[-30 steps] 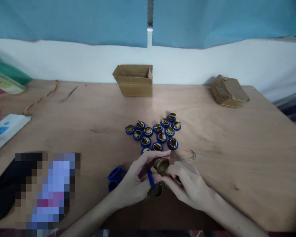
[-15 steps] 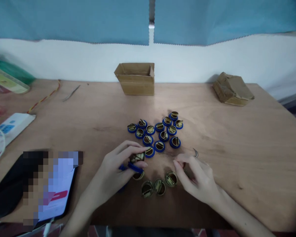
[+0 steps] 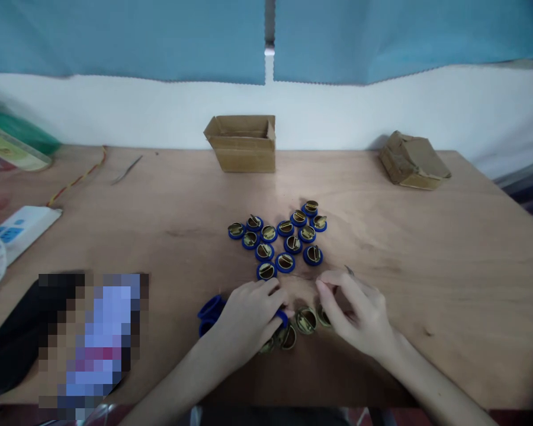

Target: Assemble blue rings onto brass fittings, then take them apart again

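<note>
Grips a blue ring in the curled fingers of the left hand, near the front edge of the tabletop, beside loose brass-coloured round fittings. Holds thumb and forefinger of the right hand together at the tips, partly covering one fitting; cannot tell about anything pinched between. Has blue-rimmed fittings clustered beyond both hands, near the tabletop's middle. Has more blue rings just left of the left hand, an open cardboard box at the rear edge, a crumpled cardboard box near the rear right corner, and a power strip toward the left edge.
</note>
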Tool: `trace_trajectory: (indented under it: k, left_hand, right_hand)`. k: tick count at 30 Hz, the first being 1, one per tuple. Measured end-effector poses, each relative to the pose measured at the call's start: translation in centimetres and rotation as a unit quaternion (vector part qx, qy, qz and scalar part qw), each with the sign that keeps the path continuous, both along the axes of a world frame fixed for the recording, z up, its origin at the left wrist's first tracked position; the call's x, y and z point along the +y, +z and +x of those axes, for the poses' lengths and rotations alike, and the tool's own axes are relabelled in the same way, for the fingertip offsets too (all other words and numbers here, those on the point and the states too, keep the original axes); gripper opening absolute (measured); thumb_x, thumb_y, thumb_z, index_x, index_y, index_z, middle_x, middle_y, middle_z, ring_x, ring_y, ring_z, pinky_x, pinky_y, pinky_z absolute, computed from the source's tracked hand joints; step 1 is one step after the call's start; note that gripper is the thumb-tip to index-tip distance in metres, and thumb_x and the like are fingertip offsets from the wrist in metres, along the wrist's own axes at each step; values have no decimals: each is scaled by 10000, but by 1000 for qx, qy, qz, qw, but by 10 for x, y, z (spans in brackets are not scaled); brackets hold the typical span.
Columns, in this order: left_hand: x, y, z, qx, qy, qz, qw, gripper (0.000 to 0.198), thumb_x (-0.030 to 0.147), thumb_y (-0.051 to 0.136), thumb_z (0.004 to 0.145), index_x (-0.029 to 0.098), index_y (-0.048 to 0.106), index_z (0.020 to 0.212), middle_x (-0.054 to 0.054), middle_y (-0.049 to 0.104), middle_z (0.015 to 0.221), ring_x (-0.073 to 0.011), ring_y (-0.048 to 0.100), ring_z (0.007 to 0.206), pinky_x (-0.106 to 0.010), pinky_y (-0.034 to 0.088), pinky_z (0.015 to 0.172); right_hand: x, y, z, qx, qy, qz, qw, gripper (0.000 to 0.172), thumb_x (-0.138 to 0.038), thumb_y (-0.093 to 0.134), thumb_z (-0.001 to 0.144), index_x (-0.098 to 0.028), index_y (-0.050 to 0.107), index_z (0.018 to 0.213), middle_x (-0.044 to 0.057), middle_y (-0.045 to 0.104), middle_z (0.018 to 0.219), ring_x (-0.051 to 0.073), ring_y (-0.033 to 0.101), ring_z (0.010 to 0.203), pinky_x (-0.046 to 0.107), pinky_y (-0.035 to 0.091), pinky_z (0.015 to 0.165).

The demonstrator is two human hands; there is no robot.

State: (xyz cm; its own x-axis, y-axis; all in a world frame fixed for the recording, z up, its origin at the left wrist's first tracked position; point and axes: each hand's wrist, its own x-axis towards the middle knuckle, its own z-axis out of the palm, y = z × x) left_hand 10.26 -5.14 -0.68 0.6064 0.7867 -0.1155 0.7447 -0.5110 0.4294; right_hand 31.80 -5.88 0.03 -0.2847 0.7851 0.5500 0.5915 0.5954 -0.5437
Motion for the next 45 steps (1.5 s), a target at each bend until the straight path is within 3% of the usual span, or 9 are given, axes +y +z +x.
trace_trajectory:
  k: [6, 11, 15, 20, 27, 34, 37, 41, 45]
  left_hand:
    - [-8, 15, -7, -74, 4, 55, 996, 85, 147, 622, 926, 215, 669, 946, -51, 736, 1058, -280, 670, 924, -442, 533, 815]
    - [-18, 36, -47, -153, 110, 55, 980, 138, 197, 521, 963, 246, 629, 892, -14, 733, 1001, -212, 693, 906, -334, 533, 789]
    - [-30, 31, -90, -65, 256, 6, 964, 63, 303, 590, 877, 275, 643, 895, 14, 746, 823, -219, 724, 740, -296, 536, 633]
    - [-40, 20, -113, -58, 320, -98, 941, 119, 365, 587, 815, 261, 644, 828, 0, 773, 760, -229, 750, 661, -279, 541, 532]
    - [-32, 22, -108, -97, 326, -133, 931, 257, 510, 622, 834, 266, 702, 814, 6, 785, 745, -230, 766, 708, -284, 582, 605]
    - [-26, 18, -105, -53, 291, -92, 951, 358, 560, 559, 876, 244, 708, 802, -17, 728, 780, -191, 666, 569, -296, 526, 529]
    - [-26, 19, -102, -42, 290, -48, 955, 375, 591, 558, 881, 248, 712, 891, -27, 719, 881, -202, 664, 617, -332, 546, 588]
    - [-18, 22, -87, -65, 254, -2, 965, 278, 495, 545, 946, 254, 672, 1002, -29, 706, 1019, -239, 703, 893, -376, 564, 817]
    - [4, 16, -56, -72, 167, 22, 983, 191, 354, 514, 1002, 227, 618, 1100, -40, 695, 1070, -215, 698, 918, -350, 558, 832]
  right_hand:
    - [-1, 1, 1, -4, 6, 5, 1000, 117, -77, 554, 966, -192, 570, 974, -31, 574, 682, 95, 551, 569, 230, 452, 564]
    - [-1, 3, 2, -4, 7, 16, 1000, 127, -64, 557, 958, -189, 570, 968, -32, 561, 667, 96, 530, 554, 237, 435, 544]
    - [-3, 1, 3, -16, 13, 20, 1000, 127, -64, 554, 958, -188, 572, 976, -26, 557, 667, 102, 519, 551, 246, 424, 532]
    - [-3, -2, 4, -28, 12, 19, 999, 134, -65, 554, 958, -193, 574, 994, -16, 584, 684, 115, 542, 569, 259, 441, 552]
    - [-2, -3, 3, -26, 9, 27, 999, 119, -68, 563, 960, -184, 582, 980, -29, 568, 665, 102, 528, 553, 245, 429, 545]
    - [0, -5, 2, -34, 13, 25, 999, 114, -73, 556, 962, -183, 583, 969, -25, 580, 680, 106, 534, 571, 250, 435, 564]
    - [0, -7, 2, -37, 16, 21, 999, 116, -70, 553, 959, -181, 587, 966, -26, 582, 679, 105, 534, 571, 250, 432, 565]
    - [0, -8, 2, -42, 21, 23, 999, 118, -73, 546, 961, -180, 595, 960, -21, 598, 685, 110, 543, 575, 256, 438, 570]
    - [2, -9, 1, -55, 24, 17, 998, 124, -84, 534, 968, -189, 597, 949, -13, 613, 681, 127, 557, 580, 275, 449, 580]
